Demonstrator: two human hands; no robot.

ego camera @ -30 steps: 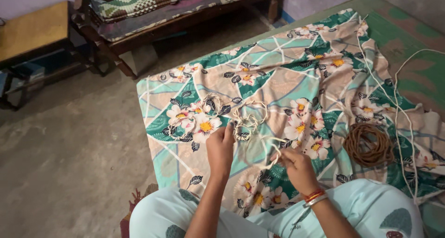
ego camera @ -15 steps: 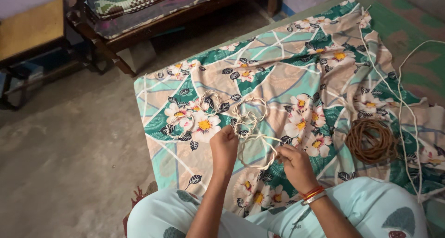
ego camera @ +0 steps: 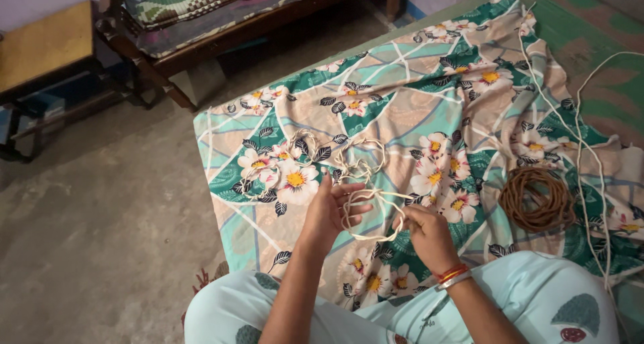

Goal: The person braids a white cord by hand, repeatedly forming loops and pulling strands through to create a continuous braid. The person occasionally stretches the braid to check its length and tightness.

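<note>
We have one view, worn on the head, looking steeply down and forward over our lap at the floral sheet [ego camera: 429,96] nearby, bare floor [ego camera: 87,250] to the left.

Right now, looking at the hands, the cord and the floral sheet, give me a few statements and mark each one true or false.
1. Both hands hold a loop of pale cord. True.
2. The left hand has its fingers spread. True.
3. The brown coil lies by the left hand. False: it lies to the right of the right hand.
4. The floral sheet is plain white. False: it is green and beige with flowers.
5. Bangles circle the right wrist. True.
</note>
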